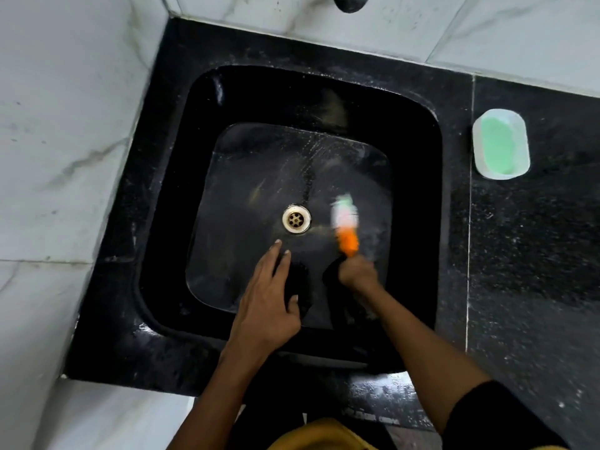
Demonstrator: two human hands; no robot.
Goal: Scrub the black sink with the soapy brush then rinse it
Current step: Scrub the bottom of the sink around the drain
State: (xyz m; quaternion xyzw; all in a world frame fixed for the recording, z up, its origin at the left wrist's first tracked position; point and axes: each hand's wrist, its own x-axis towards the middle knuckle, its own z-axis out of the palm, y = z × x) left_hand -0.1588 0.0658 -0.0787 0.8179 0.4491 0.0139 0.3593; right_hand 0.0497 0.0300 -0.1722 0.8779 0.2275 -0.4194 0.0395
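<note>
Brush (345,224) motion-blurred, bristles indistinct; tap (350,1) cut off by top edge.

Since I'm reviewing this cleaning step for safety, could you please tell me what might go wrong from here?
1. The right hand grips the orange-handled brush, blurred in motion beside the metal drain; bristles could snag there.
2. The left hand hovers open over the wet black sink and may catch splashes or slip if it leans.
3. The green soap in its white dish sits on the counter near the basin; a wide stroke might spatter it.
</note>
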